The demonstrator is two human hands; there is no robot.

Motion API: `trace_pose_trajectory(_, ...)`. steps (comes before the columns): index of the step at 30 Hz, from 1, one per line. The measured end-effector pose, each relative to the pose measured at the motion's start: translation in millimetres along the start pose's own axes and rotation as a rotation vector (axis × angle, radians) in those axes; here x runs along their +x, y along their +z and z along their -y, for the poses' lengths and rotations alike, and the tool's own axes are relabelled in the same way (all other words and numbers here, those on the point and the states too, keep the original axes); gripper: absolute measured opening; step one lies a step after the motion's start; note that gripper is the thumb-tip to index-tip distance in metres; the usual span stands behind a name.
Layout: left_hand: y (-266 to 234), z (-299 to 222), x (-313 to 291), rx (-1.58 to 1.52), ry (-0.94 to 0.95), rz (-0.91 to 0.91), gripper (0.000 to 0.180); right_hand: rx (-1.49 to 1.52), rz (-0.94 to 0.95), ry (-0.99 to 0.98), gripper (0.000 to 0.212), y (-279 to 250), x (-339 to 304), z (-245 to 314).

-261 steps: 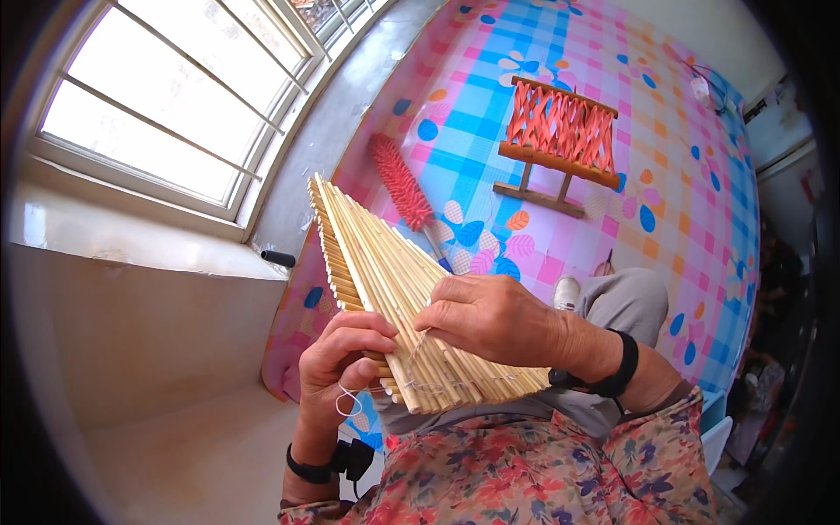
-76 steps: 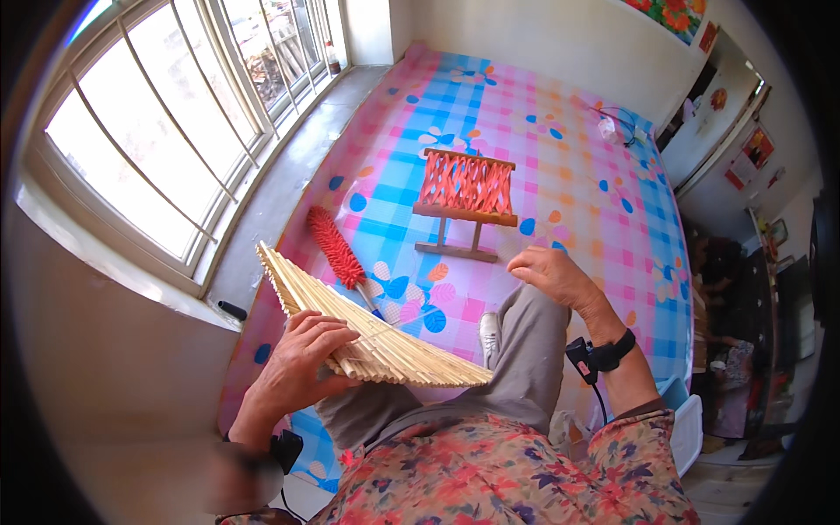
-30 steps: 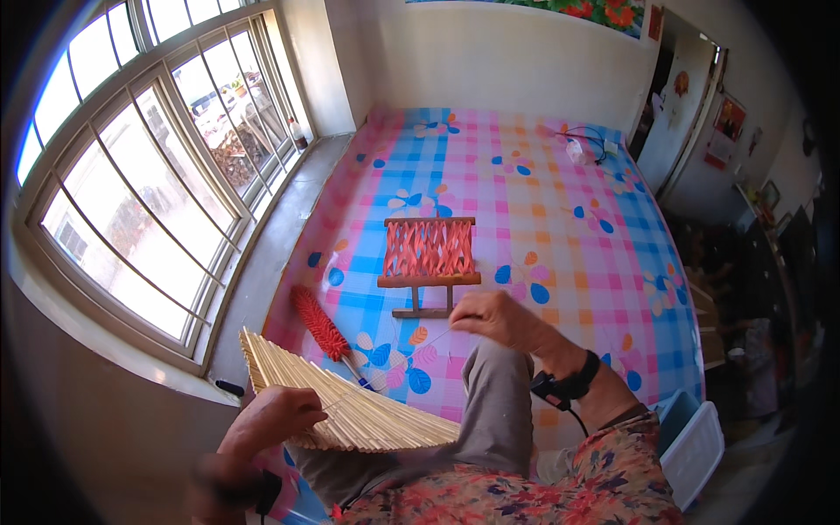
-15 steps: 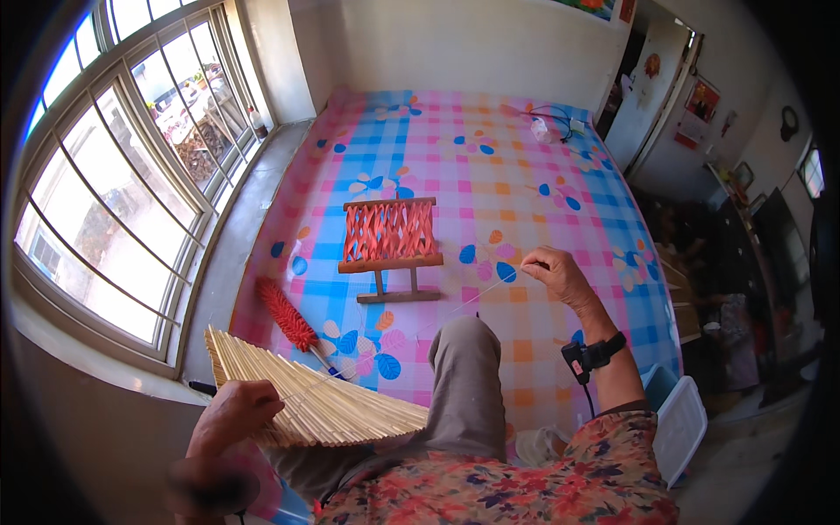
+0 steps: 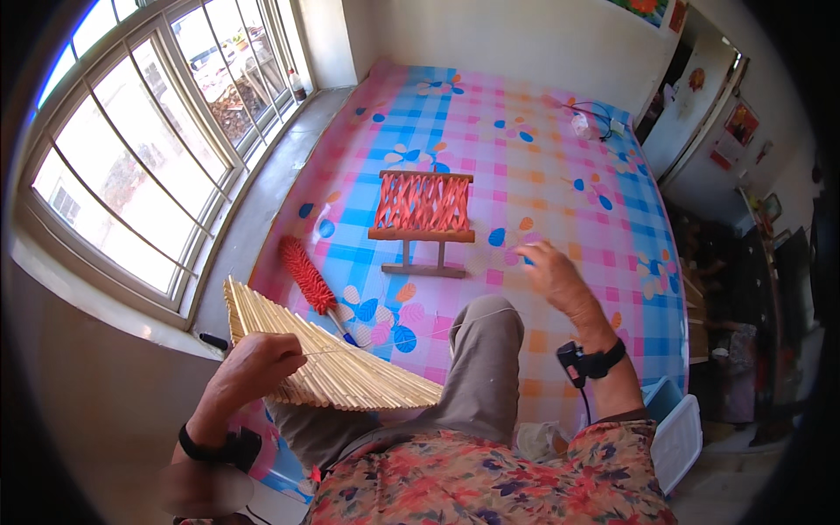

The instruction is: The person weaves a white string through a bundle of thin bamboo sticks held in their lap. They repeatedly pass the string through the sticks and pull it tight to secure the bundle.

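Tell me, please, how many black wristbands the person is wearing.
2: one black wristband sits behind the left hand, and the other black wristband sits behind the right hand. Both are in view, and no others show.

Lap (image 5: 324,430) full of sticks (image 5: 354,381), thread (image 5: 404,339) over the knee (image 5: 486,346)
Left hand (image 5: 258,363) curls over the sticks, right hand (image 5: 560,282) floats loose out front.

Lg. plaid-covered platform (image 5: 534,188), pink/blue/orange w/ flowers. On it I see: wooden stool (image 5: 422,203), red strap seat, approx. mid; red duster (image 5: 306,273) nr. window edge; far R corner, dk. cord (image 5: 607,122) + whitish bundle (image 5: 580,128).
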State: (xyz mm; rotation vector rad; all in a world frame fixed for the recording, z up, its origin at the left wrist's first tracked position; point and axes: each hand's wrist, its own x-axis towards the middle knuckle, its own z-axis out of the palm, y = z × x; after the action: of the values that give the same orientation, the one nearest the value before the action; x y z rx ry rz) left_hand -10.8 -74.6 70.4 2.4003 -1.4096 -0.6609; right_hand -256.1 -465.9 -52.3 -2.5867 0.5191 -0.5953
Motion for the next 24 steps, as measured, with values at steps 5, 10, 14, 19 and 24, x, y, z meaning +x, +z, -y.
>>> trace_pose_trajectory(5, 3.3, -10.1, 3.2, -0.053, 0.002, 0.010, 0.018, 0.794, 0.341, -0.289, 0.039, 80.5, 20.7, 185.6)
trace_pose_trajectory(10, 0.8, -12.6, -1.4, -0.114, -0.066, -0.041, 0.019, 0.856, 0.570, -0.217, 0.027, 122.8, 24.5, 242.1)
trace_pose_trajectory(14, -1.4, -3.2, -11.4, -0.132, -0.093, 0.034, 0.019, 1.037, 0.492, -0.197, 0.019, 106.0, 24.8, 216.8)
trace_pose_trajectory(19, 2.6, 1.6, -10.6, -0.198, -0.136, 0.017, 0.017, 0.476, 0.304, -0.419, 0.016, 53.9, 25.0, 148.5)
trace_pose_trajectory(24, 3.1, 6.1, -10.1, -0.189, -0.088, -0.031, 0.014, 0.555, 0.284, -0.087, 0.010, -6.5, 14.7, 67.1)
